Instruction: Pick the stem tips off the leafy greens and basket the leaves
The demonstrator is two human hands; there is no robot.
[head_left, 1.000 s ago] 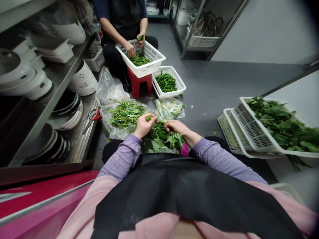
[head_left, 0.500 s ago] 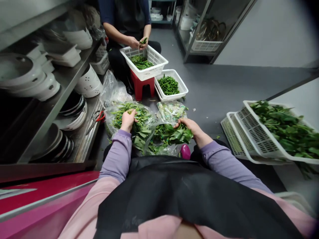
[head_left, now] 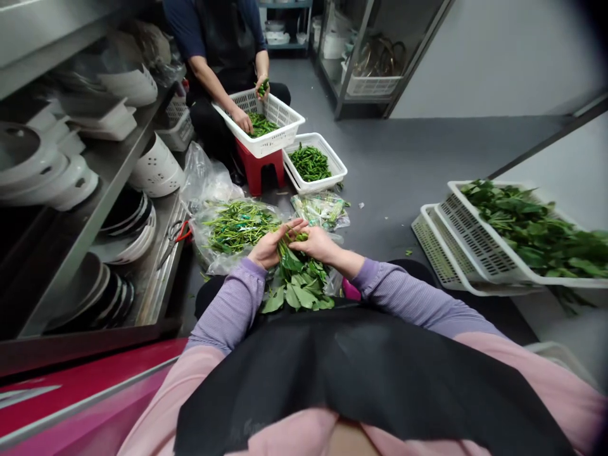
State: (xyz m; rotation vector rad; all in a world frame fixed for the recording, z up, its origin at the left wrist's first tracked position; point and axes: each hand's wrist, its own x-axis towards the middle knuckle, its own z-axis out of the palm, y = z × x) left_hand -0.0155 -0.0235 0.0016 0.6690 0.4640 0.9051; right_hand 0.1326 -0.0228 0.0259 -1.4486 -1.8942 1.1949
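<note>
My left hand (head_left: 272,246) and my right hand (head_left: 319,244) come together in front of my apron. Between them is a bunch of leafy greens (head_left: 299,286), its leaves hanging down toward my lap. The left hand cups the stems from the side with its fingers stretched along them. Closed fingers of the right hand pinch the stem ends. To the left of my hands lies an open plastic bag (head_left: 209,250) with a pile of cut green stems (head_left: 240,225). Just beyond my right hand is another clear bag of stems (head_left: 322,209).
A co-worker (head_left: 223,63) sorts green peppers in a white basket (head_left: 275,139) on a red stool (head_left: 260,171). A white tray of peppers (head_left: 311,163) stands beside it. Stacked baskets (head_left: 479,244) with greens are at right. Red-handled scissors (head_left: 175,239) lie on the left shelf, near bowls.
Both hands have moved together from apart, and the greens now hang between them. The co-worker's one hand has gone down into the basket while the other holds peppers up.
</note>
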